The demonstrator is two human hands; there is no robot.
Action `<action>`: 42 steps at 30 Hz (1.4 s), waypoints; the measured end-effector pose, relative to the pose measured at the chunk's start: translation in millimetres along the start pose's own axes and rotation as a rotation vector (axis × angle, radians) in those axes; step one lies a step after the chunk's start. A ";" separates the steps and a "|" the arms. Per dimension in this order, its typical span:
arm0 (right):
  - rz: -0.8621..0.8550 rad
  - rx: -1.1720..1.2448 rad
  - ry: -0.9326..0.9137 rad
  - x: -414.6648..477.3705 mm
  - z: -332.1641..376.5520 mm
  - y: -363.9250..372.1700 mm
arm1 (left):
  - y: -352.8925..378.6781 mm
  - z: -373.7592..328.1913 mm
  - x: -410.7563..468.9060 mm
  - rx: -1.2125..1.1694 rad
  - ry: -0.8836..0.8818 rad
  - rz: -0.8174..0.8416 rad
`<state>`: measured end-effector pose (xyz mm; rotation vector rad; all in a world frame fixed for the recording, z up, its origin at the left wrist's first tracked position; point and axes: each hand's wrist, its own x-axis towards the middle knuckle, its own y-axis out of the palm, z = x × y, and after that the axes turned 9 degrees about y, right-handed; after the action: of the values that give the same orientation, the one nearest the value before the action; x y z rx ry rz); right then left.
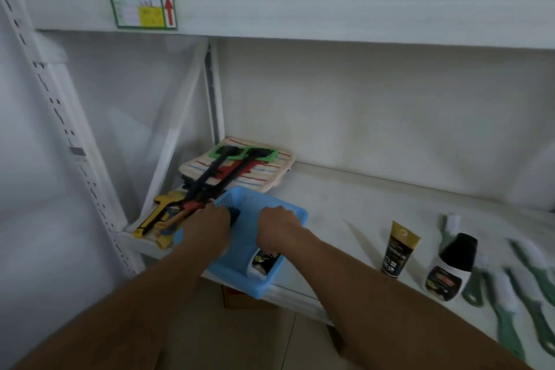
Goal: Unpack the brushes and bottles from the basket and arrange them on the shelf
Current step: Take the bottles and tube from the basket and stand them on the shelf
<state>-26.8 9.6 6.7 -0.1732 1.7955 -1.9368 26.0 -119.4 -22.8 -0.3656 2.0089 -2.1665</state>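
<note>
Right hand (pixel 277 230) clamps the white bottle (pixel 262 261) in the basket (pixel 264 200), long axis near-far. Left hand (pixel 210 227) grip: cannot tell.

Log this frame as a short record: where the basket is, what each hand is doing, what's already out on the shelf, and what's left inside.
basket: blue basket on the shelf, front corner over the edge
left hand: left hand reaching into the basket by a dark item; grip unclear
right hand: right hand closed on a white bottle in the basket
already out: gold tube, black-capped bottle, green brushes at right
left inside: white bottle, dark item; rest hidden
</note>
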 end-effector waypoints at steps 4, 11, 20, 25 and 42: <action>0.088 -0.056 0.031 21.1 17.9 15.1 | 12.0 1.4 8.1 0.159 0.023 0.037; 0.101 0.259 0.241 32.7 33.8 45.6 | 29.5 11.3 21.5 -0.088 0.079 0.135; -0.162 1.114 0.146 -13.2 -34.1 -47.5 | -38.7 -11.4 42.9 -0.669 -0.001 -0.398; -0.426 1.222 0.068 -43.0 -146.0 -118.8 | -67.5 -79.4 62.9 -1.151 0.162 -0.387; -0.211 0.939 0.266 22.7 -358.0 -18.4 | 40.5 -272.2 123.0 -1.147 0.424 0.075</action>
<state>-199.0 323.1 -26.3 0.2338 0.8418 -2.8342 -171.9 102.4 -72.7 0.0793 3.2448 -0.8529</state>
